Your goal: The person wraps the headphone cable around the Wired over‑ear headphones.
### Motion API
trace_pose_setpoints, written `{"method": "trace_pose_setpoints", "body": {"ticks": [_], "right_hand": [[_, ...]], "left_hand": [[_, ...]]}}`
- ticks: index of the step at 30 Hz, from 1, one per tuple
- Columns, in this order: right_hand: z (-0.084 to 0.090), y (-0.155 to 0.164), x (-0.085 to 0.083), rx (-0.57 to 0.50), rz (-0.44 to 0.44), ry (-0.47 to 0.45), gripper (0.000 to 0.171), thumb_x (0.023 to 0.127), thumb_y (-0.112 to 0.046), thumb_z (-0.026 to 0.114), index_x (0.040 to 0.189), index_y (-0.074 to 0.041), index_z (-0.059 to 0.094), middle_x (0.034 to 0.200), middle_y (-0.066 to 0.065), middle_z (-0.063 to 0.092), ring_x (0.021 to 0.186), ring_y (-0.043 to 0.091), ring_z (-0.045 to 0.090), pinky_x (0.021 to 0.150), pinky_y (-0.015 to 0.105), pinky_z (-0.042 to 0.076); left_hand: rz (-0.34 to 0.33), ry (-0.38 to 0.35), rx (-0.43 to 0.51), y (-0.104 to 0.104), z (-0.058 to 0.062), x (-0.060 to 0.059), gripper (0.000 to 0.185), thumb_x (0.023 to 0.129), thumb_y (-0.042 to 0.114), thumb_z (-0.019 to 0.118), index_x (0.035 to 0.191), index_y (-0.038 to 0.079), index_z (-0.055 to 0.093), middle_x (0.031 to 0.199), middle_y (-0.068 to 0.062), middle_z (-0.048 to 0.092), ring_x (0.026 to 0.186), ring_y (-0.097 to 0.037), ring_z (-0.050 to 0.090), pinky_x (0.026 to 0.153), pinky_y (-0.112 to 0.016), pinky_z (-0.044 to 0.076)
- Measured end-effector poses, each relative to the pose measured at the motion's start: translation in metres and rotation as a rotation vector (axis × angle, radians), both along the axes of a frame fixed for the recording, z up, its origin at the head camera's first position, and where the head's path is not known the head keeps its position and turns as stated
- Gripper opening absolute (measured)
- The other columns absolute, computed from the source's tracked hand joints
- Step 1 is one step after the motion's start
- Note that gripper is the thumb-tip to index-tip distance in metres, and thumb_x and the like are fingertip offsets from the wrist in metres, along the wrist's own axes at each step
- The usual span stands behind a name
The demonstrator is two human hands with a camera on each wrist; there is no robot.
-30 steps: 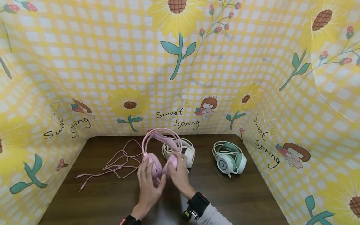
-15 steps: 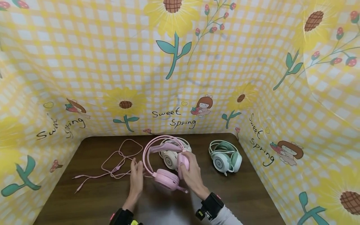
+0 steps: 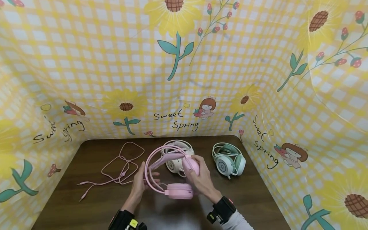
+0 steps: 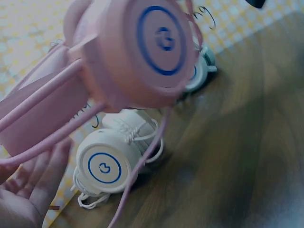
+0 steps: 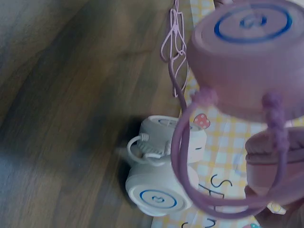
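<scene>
Clearly pink headphones [image 3: 179, 193], tilted twin-hoop headband [image 3: 169, 156], blue-ringed cups [image 4: 164, 40], right grip [image 3: 203, 179] holding one, left grip [image 3: 139, 183] apparently loose.

A tabletop booth, room type unclear: sunflower-print gingham cloth [image 3: 201, 76] walls nine through three o'clock, wood-grain table [image 3: 250, 195] at six.

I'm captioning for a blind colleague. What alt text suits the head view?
A right hand holds pink headphones above a dark table, left hand by the headband, cable lying left. White headphones sit behind; green-and-white ones sit right.
</scene>
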State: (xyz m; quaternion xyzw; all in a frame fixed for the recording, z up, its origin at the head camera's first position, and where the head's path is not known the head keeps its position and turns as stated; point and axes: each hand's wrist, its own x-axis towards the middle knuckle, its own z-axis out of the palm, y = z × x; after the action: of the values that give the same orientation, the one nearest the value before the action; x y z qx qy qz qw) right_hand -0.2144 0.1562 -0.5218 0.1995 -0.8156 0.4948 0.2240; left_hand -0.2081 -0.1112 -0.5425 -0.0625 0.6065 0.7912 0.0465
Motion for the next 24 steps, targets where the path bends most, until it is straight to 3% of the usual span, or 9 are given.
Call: {"method": "trace_pose_setpoints", "body": {"ticks": [3,7,10,13,17,19,24], "right_hand": [[-0.001,0.005,-0.001,-0.002,0.083,0.016,0.057,0.077,-0.007,0.060,0.132,-0.017,0.050,0.124,0.003,0.060,0.099,0.019,0.059,0.079,0.035,0.049],[-0.001,0.012,-0.004,0.013,0.198,0.044,0.055,0.079,-0.010,0.059,0.133,-0.013,0.048,0.126,0.007,0.060,0.100,0.020,0.059,0.079,0.035,0.050],[0.000,0.015,-0.006,0.026,0.231,0.060,0.054,0.081,-0.016,0.059,0.134,-0.011,0.048,0.128,0.009,0.058,0.102,0.020,0.059,0.081,0.035,0.050],[0.001,0.015,-0.007,0.048,0.230,0.063,0.054,0.081,-0.020,0.059,0.134,-0.011,0.049,0.128,0.007,0.058,0.102,0.019,0.058,0.081,0.035,0.050],[0.000,0.014,-0.009,0.074,0.230,0.067,0.054,0.080,-0.016,0.058,0.133,-0.012,0.050,0.129,0.006,0.056,0.103,0.020,0.056,0.081,0.035,0.049],[0.000,0.014,-0.011,0.072,0.234,0.068,0.054,0.079,-0.013,0.058,0.133,-0.012,0.050,0.129,0.007,0.056,0.102,0.022,0.056,0.081,0.035,0.049],[0.003,0.014,-0.011,0.068,0.240,0.037,0.055,0.078,-0.010,0.058,0.133,-0.015,0.051,0.129,0.005,0.056,0.101,0.021,0.056,0.080,0.035,0.048]], "left_hand": [[-0.028,-0.009,0.049,0.000,0.004,-0.002,0.064,0.103,0.055,0.040,0.120,-0.007,0.047,0.100,-0.028,0.069,0.067,-0.029,0.071,0.067,-0.047,0.059],[-0.113,-0.019,0.057,-0.002,0.005,-0.003,0.041,0.103,0.035,0.050,0.119,-0.003,0.050,0.097,-0.024,0.070,0.052,-0.014,0.061,0.053,-0.029,0.055],[-0.149,-0.028,0.050,-0.002,0.004,-0.003,0.033,0.102,0.025,0.054,0.120,-0.003,0.051,0.091,-0.017,0.071,0.049,-0.009,0.052,0.049,-0.022,0.048],[-0.129,-0.024,0.039,0.000,0.004,-0.002,0.036,0.102,0.025,0.055,0.120,-0.004,0.050,0.084,-0.011,0.071,0.050,-0.008,0.050,0.048,-0.021,0.046],[-0.084,-0.022,0.019,0.003,0.006,-0.001,0.041,0.101,0.025,0.058,0.124,-0.007,0.047,0.077,-0.009,0.068,0.056,-0.010,0.058,0.055,-0.023,0.053],[-0.093,-0.032,0.037,0.003,0.007,0.000,0.042,0.101,0.024,0.059,0.125,-0.008,0.046,0.078,-0.009,0.068,0.063,-0.011,0.063,0.064,-0.027,0.057],[-0.228,-0.048,0.075,-0.003,0.006,0.001,0.033,0.101,0.012,0.058,0.120,-0.014,0.051,0.084,-0.009,0.069,0.076,-0.014,0.069,0.080,-0.035,0.058]]}}
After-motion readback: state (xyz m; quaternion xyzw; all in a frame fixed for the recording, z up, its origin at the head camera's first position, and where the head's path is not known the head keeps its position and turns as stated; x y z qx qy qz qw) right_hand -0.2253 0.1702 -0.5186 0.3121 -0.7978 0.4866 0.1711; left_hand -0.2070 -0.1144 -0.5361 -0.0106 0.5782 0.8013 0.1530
